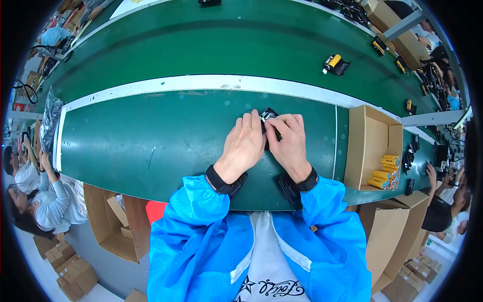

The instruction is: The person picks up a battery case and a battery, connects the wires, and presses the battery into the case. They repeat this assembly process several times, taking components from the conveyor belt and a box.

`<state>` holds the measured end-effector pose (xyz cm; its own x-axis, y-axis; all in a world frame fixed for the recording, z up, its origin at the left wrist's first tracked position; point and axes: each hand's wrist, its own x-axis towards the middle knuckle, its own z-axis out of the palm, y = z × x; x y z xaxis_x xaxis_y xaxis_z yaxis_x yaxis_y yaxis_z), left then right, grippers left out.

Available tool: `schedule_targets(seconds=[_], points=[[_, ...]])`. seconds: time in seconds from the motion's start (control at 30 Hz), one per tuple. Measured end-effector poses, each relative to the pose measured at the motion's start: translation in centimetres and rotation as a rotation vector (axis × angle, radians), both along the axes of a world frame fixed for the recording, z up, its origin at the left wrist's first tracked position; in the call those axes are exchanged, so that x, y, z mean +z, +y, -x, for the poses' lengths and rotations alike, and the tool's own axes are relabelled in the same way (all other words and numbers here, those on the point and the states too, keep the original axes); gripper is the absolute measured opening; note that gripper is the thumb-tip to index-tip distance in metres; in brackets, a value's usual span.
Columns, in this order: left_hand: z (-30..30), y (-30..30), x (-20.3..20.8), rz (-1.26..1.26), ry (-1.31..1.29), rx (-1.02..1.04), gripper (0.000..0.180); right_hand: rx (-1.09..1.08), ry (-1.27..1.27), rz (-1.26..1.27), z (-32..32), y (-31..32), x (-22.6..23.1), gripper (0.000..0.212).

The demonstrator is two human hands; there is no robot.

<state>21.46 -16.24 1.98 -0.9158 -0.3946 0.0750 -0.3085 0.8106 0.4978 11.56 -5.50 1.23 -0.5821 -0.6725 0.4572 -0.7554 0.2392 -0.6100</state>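
Both bare hands are working close together over a small black plastic part with a shiny silvery-white patch (pixel 268 115), which is pretty much at the middle of the near strip of a glossy green desk (pixel 151 136). The right hand (pixel 288 141) has its thumb and forefinger nearly closed in a pinch on the part, other fingers curled in. The left hand (pixel 241 143) is laid along the part's left side, fingers bent, close together and touching it, but its thumb is hidden so I can't tell if it's really gripping. There's a black band on each wrist, right where the bright blue jacket sleeves (pixel 196 204) end. Off to the right sits an open tan cardboard box (pixel 356 146) with a bunch of yellow-orange cylinders (pixel 382 178) piled at its near end, some showing blue ends. A scuffed white rail (pixel 201 82) runs across the desk just past the hands, and beyond it, over to the right, lies a black piece with a yellow cylinder in it (pixel 336 64). Far left there's a crinkly clear plastic bag (pixel 50 121) at the desk's end, near a seated co-worker in a pale top (pixel 48 201).
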Motion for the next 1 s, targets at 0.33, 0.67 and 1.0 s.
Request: schedule_targets(seconds=[0.33,0.67,1.0], points=[[-0.1,-0.7,-0.3,-0.016,0.047,-0.042,0.049,-0.04,0.024,0.004,-0.2,-0.7,-0.5,0.012],[-0.3,-1.5,-0.3,-0.043,0.059,-0.085,0.047,-0.011,0.141,0.017,0.1,-1.0,-0.6,0.015],[0.3,-1.3,0.3,-0.081,-0.036,-0.116,0.051,0.099,0.183,0.003,1.5,-0.2,-0.6,0.021]])
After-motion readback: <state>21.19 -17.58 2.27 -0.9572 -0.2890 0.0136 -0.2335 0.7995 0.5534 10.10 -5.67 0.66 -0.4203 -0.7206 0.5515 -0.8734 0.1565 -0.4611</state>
